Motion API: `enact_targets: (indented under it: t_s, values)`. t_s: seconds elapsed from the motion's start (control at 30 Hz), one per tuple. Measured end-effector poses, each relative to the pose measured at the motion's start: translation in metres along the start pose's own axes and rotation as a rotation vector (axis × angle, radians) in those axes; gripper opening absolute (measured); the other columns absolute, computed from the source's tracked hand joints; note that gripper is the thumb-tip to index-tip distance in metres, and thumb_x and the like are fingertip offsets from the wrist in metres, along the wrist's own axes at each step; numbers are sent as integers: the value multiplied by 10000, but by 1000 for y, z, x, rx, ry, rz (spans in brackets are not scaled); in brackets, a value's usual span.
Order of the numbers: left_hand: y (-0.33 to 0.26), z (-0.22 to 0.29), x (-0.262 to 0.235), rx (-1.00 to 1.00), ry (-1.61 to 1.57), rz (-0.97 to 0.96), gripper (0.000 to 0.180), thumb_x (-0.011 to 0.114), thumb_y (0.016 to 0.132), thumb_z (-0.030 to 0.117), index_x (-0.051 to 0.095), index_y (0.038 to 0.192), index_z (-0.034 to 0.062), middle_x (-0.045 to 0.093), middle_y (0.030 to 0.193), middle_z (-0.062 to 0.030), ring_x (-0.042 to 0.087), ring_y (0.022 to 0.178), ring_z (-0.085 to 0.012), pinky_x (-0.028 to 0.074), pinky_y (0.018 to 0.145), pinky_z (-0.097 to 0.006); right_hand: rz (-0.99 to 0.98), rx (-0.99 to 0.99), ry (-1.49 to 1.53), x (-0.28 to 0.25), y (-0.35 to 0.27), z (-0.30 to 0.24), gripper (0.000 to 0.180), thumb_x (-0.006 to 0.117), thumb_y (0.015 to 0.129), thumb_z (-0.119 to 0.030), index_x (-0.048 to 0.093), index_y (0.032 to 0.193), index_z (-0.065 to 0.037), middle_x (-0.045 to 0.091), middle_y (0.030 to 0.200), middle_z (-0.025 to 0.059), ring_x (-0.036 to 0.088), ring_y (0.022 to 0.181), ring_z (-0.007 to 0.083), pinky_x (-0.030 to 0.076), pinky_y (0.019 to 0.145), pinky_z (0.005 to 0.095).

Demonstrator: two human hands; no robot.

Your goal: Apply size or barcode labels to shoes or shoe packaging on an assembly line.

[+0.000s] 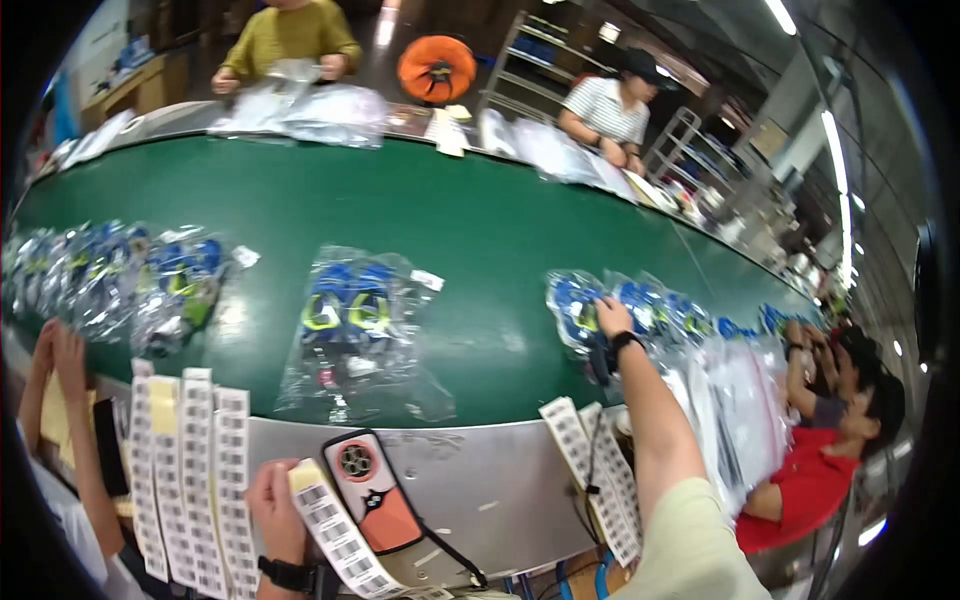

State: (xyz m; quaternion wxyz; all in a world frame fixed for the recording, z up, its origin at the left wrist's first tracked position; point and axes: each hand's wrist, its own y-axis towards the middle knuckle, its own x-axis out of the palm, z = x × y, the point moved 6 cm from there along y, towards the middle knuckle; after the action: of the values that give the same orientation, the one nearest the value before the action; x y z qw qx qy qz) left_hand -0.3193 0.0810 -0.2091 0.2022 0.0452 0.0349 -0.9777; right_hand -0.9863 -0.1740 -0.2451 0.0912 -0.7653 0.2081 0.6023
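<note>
My left hand (277, 508) is closed on the upper end of a strip of barcode labels (345, 540), which hangs down past a phone (372, 490) in a coral and black case. Stretched out to the right, my right hand (613, 318) grips a clear bag of blue shoes (577, 308) lying on the green belt; its fingertips are partly hidden. In front of me on the belt lies another bagged pair of blue and lime shoes (349, 305), with a white tag at the corner.
More bagged shoes (90, 265) line the belt at left, beside another person's hands (62, 355). Label strips (190, 470) hang over the metal edge (460, 470), with others (590, 460) at right. A person in red (800, 490) sits at right; two people work across the green belt (480, 210).
</note>
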Motion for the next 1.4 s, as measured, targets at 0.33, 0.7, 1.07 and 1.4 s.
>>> enact_targets:
  t_s: [0.33, 0.7, 1.07, 1.4]
  values:
    - [-10, 0, -26, 10, -22, 51, 169, 566, 936, 100, 660, 936, -40, 668, 808, -65, 603, 737, -98, 492, 664, -248, -193, -284, 415, -23, -118, -285, 534, 620, 844, -395, 604, 1192, 9, 576, 1242, 254, 534, 1174, 383, 408, 1021, 422]
    - [-1, 99, 1, 51, -234, 15, 170, 550, 925, 58, 620, 1054, -28, 649, 934, -62, 604, 815, -99, 478, 722, -219, -601, -943, 880, -104, -367, -370, 212, 701, 837, -225, 675, 857, -15, 668, 806, 111, 654, 759, 219, 520, 650, 324]
    - [7, 116, 5, 83, 81, -474, 248, 618, 855, -40, 657, 1099, -16, 685, 898, -66, 625, 761, -103, 482, 681, -222, -836, -492, 1157, -65, -391, -389, 172, 662, 881, -171, 726, 928, -18, 650, 651, 68, 588, 641, 74, 473, 576, 260]
    - [23, 109, -46, -51, -128, -221, 191, 634, 865, -39, 652, 1054, -55, 668, 913, -66, 611, 798, -69, 461, 678, -181, -733, -439, 1208, -89, -392, -450, 186, 654, 833, -33, 573, 994, 14, 595, 772, 84, 581, 696, 155, 472, 648, 294]
